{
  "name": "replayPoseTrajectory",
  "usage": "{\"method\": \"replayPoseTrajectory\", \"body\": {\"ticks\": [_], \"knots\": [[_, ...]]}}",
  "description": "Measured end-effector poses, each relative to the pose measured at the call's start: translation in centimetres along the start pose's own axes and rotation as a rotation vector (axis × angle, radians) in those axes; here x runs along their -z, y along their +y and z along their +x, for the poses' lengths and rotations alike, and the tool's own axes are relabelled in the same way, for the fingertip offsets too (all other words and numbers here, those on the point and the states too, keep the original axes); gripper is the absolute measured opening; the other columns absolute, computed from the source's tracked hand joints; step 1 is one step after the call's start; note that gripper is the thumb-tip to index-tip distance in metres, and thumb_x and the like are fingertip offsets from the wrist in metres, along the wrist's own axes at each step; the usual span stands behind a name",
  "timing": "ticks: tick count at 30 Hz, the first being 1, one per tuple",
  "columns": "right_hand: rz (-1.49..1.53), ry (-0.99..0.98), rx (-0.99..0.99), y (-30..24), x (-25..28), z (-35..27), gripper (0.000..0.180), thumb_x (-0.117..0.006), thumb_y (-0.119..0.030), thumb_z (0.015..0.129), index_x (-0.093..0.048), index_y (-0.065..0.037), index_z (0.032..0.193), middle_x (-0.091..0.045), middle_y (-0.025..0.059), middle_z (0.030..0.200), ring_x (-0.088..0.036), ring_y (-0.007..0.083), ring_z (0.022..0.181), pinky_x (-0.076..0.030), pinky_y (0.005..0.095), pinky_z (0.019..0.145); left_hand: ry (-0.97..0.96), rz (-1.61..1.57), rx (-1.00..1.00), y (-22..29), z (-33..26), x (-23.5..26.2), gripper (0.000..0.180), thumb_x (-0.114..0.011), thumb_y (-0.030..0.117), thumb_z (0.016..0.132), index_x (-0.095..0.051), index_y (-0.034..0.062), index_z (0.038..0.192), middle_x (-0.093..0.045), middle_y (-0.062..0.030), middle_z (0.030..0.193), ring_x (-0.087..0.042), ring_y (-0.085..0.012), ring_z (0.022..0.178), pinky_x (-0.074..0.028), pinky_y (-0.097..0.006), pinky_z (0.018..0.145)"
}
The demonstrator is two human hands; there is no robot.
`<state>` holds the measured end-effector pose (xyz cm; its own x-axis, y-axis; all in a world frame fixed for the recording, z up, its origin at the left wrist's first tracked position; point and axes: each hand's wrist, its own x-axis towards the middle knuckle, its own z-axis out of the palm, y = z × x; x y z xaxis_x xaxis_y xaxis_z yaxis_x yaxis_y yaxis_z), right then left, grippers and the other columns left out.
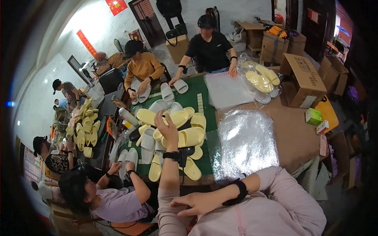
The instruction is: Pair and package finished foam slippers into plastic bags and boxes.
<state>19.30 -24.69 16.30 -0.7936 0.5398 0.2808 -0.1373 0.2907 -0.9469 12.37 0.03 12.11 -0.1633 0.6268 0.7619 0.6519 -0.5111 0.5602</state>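
Note:
My left hand (167, 131) reaches over a pile of pale yellow and grey slippers, its fingers stretched out and apart in front of a yellow slipper (178, 118). Whether the fingertips touch that slipper I cannot tell. Another yellow slipper (146, 117) lies just left of the fingers, and a grey slipper (148, 144) is below it. To the right of the hand is a ribbed yellow slipper (191, 137). My right hand (199, 202) is held across my body near my left forearm, fingers apart, with nothing in it.
A stack of clear plastic bags (248, 141) lies right of the pile, with more bags (228, 90) beyond. An open cardboard box (301, 80) stands at the far right of the table. Co-workers sit left and across, some handling grey slippers (128, 156). More yellow slippers (86, 129) cover a table at left.

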Motion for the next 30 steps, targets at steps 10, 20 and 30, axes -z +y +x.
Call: {"method": "replayPoseTrajectory", "body": {"ticks": [10,20,30], "knots": [[0.031,-0.135,-0.384,2.2,4.9,-6.9,0.030,-0.047,-0.026,0.092,-0.052,-0.003,0.111,-0.061,0.0109,0.102,-0.059,0.0217,0.091,-0.046,0.0313,0.079,-0.888,0.152,0.248,27.3,0.4,18.9,0.027,-0.057,0.014,0.080,-0.056,0.0001,0.103,-0.055,-0.0170,0.105,-0.055,-0.0286,0.095,-0.045,-0.033,0.075],[0.068,-0.106,-0.458,2.0,4.2,-6.4,0.032,-0.045,-0.022,0.094,-0.049,-0.002,0.117,-0.058,0.0109,0.107,-0.056,0.0190,0.099,-0.045,0.0305,0.083,-0.169,-1.606,-0.411,23.9,-1.4,19.6,0.015,-0.057,0.019,0.087,-0.060,0.0146,0.101,-0.064,0.0046,0.096,-0.055,-0.0102,0.088,-0.037,-0.026,0.072],[0.006,-0.030,-0.412,2.6,3.6,-5.3,0.030,-0.046,-0.022,0.092,-0.051,-0.001,0.114,-0.059,0.0145,0.105,-0.057,0.0243,0.097,-0.046,0.0325,0.083,-0.131,-1.706,-0.105,24.4,-1.7,20.3,0.006,-0.058,0.015,0.085,-0.060,0.0128,0.090,-0.064,0.0022,0.092,-0.057,-0.0125,0.087,-0.039,-0.025,0.071]]}}
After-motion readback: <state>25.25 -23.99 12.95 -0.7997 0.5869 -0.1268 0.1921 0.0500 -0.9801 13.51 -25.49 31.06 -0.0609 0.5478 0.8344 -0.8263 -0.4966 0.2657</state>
